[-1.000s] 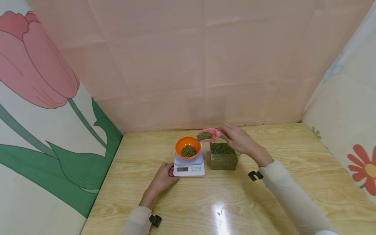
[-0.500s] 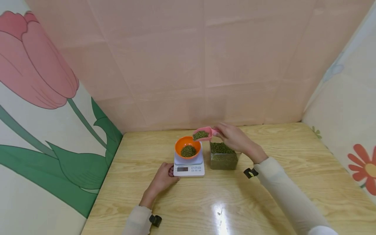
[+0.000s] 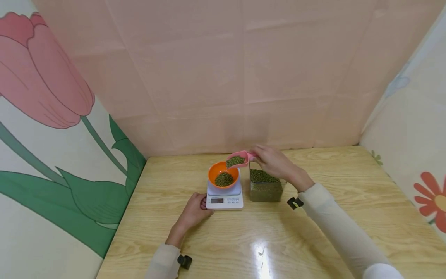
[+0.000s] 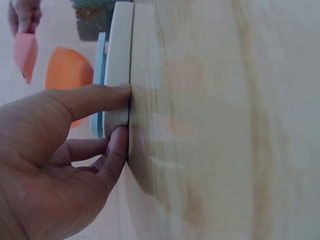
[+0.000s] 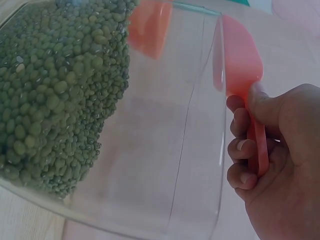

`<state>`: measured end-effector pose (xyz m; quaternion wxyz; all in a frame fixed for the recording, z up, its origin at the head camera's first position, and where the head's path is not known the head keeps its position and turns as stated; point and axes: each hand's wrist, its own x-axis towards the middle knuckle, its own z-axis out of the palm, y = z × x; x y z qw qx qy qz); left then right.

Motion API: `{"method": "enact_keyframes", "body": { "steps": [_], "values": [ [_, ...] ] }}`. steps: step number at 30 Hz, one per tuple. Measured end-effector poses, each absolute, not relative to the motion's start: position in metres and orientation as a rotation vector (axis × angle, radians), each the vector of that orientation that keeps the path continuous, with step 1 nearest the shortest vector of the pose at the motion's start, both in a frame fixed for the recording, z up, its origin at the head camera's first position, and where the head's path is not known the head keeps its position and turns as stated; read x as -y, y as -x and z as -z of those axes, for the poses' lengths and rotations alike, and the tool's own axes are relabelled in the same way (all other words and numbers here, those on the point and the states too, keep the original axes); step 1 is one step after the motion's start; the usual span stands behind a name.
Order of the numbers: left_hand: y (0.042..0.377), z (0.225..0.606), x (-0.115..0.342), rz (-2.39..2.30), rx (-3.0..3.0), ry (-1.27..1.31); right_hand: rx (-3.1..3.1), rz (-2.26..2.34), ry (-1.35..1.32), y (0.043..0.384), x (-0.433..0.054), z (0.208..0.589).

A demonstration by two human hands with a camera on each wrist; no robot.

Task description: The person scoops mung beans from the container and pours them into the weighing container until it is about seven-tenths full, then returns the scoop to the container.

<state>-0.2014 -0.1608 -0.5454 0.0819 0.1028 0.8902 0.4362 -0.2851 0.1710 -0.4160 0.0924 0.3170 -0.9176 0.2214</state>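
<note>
Beside the scale (image 3: 226, 206) stands a clear bean container (image 3: 266, 193).

Soft, even light fills the head view, its source out of frame. White glare (image 3: 262, 260) shines on the near part of the table (image 3: 167, 178), and a faint shadow spreads below the right sleeve (image 3: 343, 226). The digits on the scale (image 3: 224, 196) are unreadable. Both wrist views look hazy and bluish; in the left one, the bowl (image 4: 67, 70) and scoop (image 4: 25, 52) are soft.
</note>
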Motion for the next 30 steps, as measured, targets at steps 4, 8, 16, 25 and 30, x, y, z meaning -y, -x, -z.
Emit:
{"method": "enact_keyframes", "body": {
  "steps": [4, 8, 16, 25, 30],
  "values": [
    [0.2019, 0.5446, 0.1597, -1.308, -2.657, -0.311, 2.737, -0.649, -0.945, 0.2859, -0.1701, 0.4166],
    [0.2024, 0.5447, 0.1589, -1.302, -2.663, -0.318, 2.743, -0.641, -0.947, 0.2853, -0.1698, 0.4164],
    [0.2026, 0.5443, 0.1583, -1.299, -2.667, -0.316, 2.727, -0.626, -0.979, 0.2844, -0.1694, 0.4152],
    [0.2034, 0.5455, 0.1578, -1.284, -2.676, -0.310, 2.740, -0.582, -0.998, 0.2836, -0.1678, 0.4142],
    [0.2045, 0.5463, 0.1577, -1.294, -2.678, -0.314, 2.742, -0.564, -1.004, 0.2836, -0.1666, 0.4128]
  ]
}}
